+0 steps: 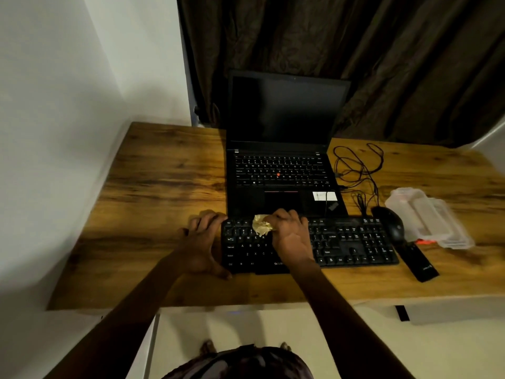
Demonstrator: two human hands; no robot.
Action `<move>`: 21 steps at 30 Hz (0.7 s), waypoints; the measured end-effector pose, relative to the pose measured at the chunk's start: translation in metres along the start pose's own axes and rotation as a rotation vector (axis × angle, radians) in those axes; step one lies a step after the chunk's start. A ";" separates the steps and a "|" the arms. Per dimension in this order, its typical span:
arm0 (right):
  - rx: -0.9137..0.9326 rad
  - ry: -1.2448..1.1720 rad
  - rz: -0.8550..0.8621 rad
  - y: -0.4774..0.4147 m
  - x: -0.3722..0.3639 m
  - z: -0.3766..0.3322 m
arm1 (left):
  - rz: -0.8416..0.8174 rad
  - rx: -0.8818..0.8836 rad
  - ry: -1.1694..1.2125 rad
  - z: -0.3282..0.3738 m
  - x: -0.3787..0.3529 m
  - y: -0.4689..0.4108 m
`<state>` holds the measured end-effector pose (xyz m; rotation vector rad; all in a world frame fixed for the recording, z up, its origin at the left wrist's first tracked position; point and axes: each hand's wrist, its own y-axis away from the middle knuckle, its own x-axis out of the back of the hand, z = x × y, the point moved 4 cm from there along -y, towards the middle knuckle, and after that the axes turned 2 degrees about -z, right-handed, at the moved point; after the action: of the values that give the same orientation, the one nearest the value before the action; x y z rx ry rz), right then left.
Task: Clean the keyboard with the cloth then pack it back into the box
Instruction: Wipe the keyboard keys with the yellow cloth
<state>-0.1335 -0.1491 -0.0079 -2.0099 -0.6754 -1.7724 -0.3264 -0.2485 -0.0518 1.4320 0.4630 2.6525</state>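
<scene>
A black full-size keyboard (352, 242) lies across the front of the wooden desk (164, 187), just before an open laptop. My right hand (291, 235) grips a crumpled yellowish cloth (261, 225) and presses it onto the keyboard's upper-left keys. My left hand (203, 243) clasps the keyboard's left end, fingers over the far corner and thumb at the near edge. No box for the keyboard shows clearly.
An open black laptop (281, 165) with a dark screen stands behind the keyboard. To the right lie a tangled black cable (358, 170), a black mouse (390, 224), clear plastic packaging (429, 217) and a slim black object (422, 262). A wall borders the desk's left side.
</scene>
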 end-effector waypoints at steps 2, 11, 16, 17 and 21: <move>-0.062 0.025 0.074 0.003 0.003 0.020 | 0.004 -0.003 -0.001 0.000 0.001 -0.001; -0.144 0.025 0.049 0.008 -0.002 0.017 | -0.001 -0.003 -0.013 0.001 0.000 0.000; -0.130 0.020 0.094 0.012 0.005 0.040 | -0.021 -0.005 0.012 -0.003 -0.001 -0.002; -0.168 0.038 0.105 0.014 0.006 0.049 | -0.024 -0.005 0.011 -0.003 -0.001 -0.001; -0.363 0.056 0.155 0.019 0.012 0.075 | -0.018 -0.009 0.019 -0.003 -0.002 -0.001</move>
<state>-0.0606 -0.1208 -0.0056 -2.1597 -0.1804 -1.9566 -0.3277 -0.2482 -0.0551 1.3946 0.4623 2.6529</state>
